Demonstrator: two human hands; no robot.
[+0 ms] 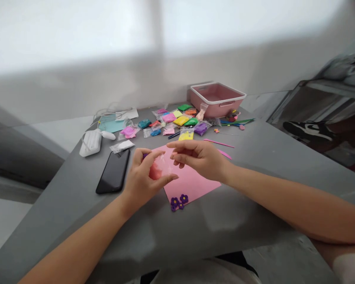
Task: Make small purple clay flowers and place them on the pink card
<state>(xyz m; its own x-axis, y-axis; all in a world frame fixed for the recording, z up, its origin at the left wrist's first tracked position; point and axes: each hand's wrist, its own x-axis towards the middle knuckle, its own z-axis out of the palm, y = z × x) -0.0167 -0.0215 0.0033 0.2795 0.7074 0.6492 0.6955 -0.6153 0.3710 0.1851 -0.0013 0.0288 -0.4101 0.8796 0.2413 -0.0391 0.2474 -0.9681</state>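
Above a pink sheet of paper [192, 182], my left hand [143, 169] is curled around a clear plastic bag of coral-coloured clay [155, 171]. The bag's transparent side faces my right hand [197, 156]. That hand is closed, thumb and fingers drawn together beside the bag; what sits between its fingertips is too small to make out. Several purple clay flowers [180, 201] with yellow centres lie on the paper's near corner. A bit of purple [144, 156] shows behind my left fingers.
Behind the paper lie several bags of coloured clay [182, 120]. A pink basket [217, 104] stands at the back right. Pink modelling tools [219, 142] lie right of the paper. On the left are a phone [113, 172], a white power strip [90, 142] and a bag of white clay [122, 146].
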